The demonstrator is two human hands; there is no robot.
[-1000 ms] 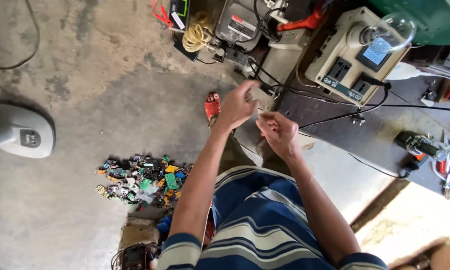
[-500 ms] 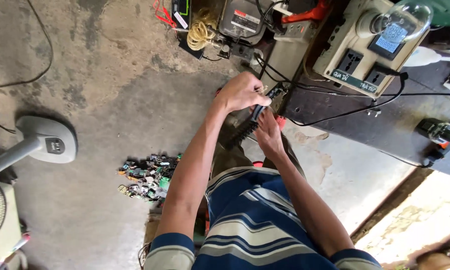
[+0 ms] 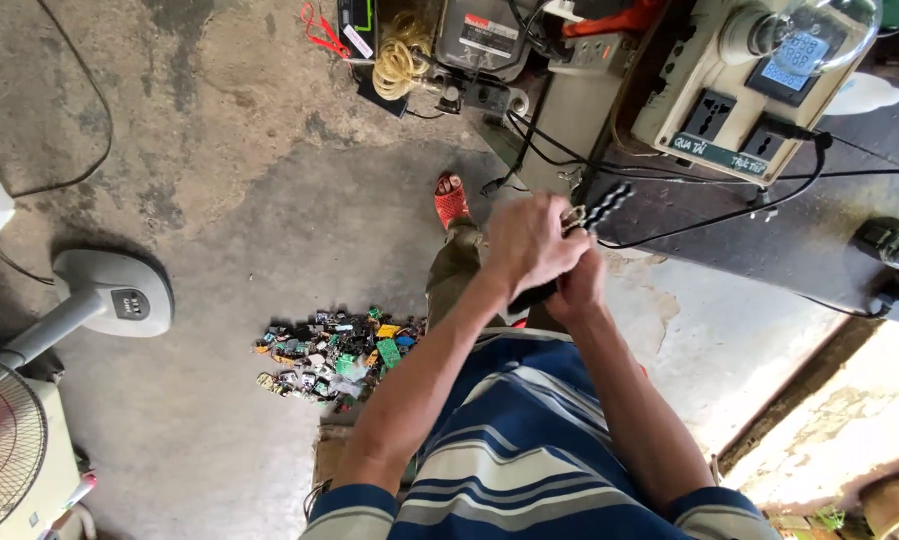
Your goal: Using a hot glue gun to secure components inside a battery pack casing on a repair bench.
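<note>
My left hand (image 3: pixel 526 243) and my right hand (image 3: pixel 576 283) are pressed together in front of my chest, both closed around a slim black device (image 3: pixel 606 205) with rows of pale buttons, like a remote control. Its upper end sticks out past my left knuckles toward the bench. My left hand lies over the top of my right, which grips the lower dark end. I wear a blue and white striped shirt.
A pile of small electronic parts (image 3: pixel 332 350) lies on the concrete floor at my left. A fan base (image 3: pixel 112 295) stands further left. A beige socket box with a display (image 3: pixel 742 85), cables and a coil of yellow wire (image 3: pixel 400 60) crowd the bench. A red sandal (image 3: pixel 452 199) shows by my foot.
My hands have come together from slightly apart and now clasp the black device; the view has shifted so the fan base and parts pile sit further right.
</note>
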